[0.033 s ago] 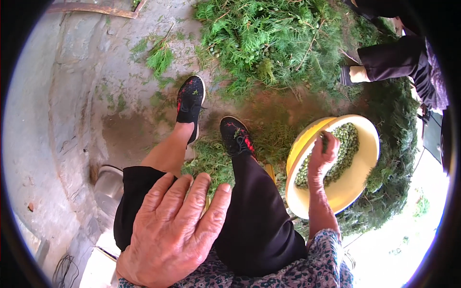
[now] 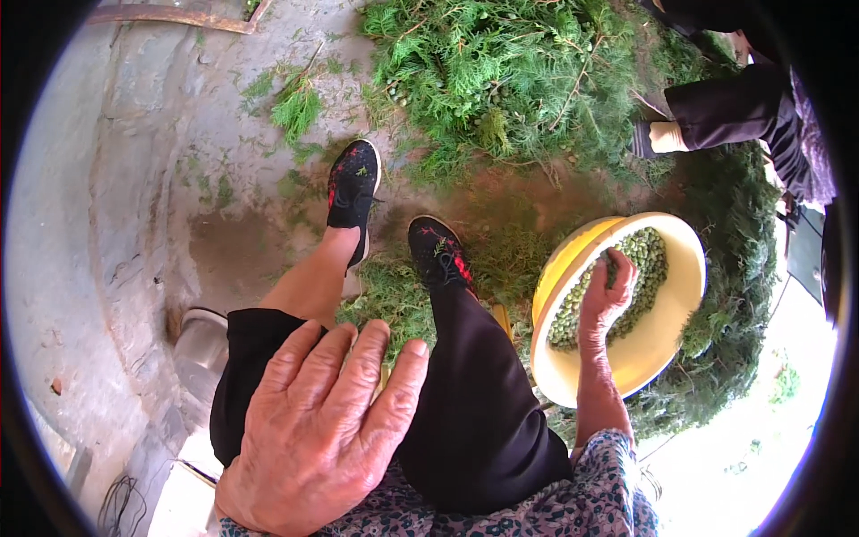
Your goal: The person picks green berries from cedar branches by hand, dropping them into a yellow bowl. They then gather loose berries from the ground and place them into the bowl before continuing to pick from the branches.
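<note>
A pale yellow basin (image 2: 660,347) stands tilted at my right, with small green round cones (image 2: 646,261) heaped in it. My right hand (image 2: 608,295) reaches over its near rim, above the cones. Its fingers are curled in; whatever they may hold is hidden. Over my lap, my left hand (image 2: 327,425) is spread with its back up and holds nothing. Beneath it lie my dark trousers (image 2: 483,394).
A big pile of green conifer branches (image 2: 510,80) covers the floor ahead. More cut branches (image 2: 729,242) lie beyond the basin. Another person's leg (image 2: 729,112) shows at the far right. A metal pot (image 2: 201,345) sits by my left knee; a loose sprig (image 2: 297,107) lies ahead.
My right hand has shifted slightly to the right over the cones, its fingers still curled. The left hand stays spread in almost the same place.
</note>
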A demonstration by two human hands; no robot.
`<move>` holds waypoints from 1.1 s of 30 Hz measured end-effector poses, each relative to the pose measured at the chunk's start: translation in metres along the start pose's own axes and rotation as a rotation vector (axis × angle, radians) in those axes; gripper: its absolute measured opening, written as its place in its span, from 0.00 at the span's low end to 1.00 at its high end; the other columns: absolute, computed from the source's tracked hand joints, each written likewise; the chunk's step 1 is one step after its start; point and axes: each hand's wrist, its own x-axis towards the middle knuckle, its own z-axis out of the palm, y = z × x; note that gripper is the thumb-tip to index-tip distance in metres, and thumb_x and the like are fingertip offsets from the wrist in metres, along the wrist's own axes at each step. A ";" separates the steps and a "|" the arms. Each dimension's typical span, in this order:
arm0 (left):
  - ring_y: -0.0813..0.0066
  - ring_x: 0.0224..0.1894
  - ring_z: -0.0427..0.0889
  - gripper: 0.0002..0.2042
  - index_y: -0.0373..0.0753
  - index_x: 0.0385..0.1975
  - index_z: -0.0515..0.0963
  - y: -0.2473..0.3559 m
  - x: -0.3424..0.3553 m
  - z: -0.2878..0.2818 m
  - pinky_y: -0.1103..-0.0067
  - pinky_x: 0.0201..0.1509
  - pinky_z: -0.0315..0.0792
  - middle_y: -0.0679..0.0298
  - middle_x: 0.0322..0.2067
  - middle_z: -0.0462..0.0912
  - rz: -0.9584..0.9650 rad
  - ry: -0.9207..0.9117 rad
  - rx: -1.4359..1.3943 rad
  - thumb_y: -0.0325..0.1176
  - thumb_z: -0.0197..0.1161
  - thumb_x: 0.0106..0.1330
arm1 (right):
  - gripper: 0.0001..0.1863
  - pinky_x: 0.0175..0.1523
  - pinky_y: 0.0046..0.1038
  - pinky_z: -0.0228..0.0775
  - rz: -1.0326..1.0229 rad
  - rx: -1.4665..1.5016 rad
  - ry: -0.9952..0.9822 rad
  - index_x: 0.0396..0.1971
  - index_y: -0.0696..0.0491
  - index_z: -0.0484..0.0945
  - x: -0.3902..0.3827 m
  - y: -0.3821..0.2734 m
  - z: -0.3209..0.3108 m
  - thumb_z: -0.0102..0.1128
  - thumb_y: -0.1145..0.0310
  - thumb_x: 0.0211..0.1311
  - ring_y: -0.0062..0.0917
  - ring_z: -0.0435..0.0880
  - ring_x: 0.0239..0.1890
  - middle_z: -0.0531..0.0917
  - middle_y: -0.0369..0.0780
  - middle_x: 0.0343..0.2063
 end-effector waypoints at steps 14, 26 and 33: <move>0.60 0.43 0.76 0.22 0.37 0.46 0.74 -0.003 0.003 0.003 0.63 0.51 0.68 0.55 0.41 0.77 0.030 -0.004 -0.001 0.30 0.63 0.46 | 0.11 0.40 0.33 0.71 -0.032 0.129 -0.432 0.37 0.55 0.74 -0.028 -0.004 0.098 0.58 0.74 0.52 0.39 0.79 0.35 0.79 0.47 0.33; 0.59 0.43 0.76 0.23 0.38 0.46 0.74 0.003 0.007 -0.001 0.63 0.51 0.68 0.55 0.41 0.77 0.011 -0.012 0.024 0.30 0.64 0.46 | 0.15 0.38 0.40 0.71 -0.025 -0.247 -0.551 0.38 0.53 0.69 -0.048 0.024 0.171 0.60 0.71 0.49 0.47 0.76 0.36 0.74 0.49 0.37; 0.58 0.44 0.75 0.25 0.37 0.48 0.72 0.002 0.005 0.004 0.65 0.51 0.67 0.56 0.41 0.76 0.055 0.080 -0.020 0.29 0.65 0.44 | 0.10 0.35 0.32 0.71 -0.116 0.229 -0.315 0.32 0.56 0.72 -0.022 -0.050 0.060 0.59 0.78 0.47 0.37 0.77 0.29 0.76 0.44 0.28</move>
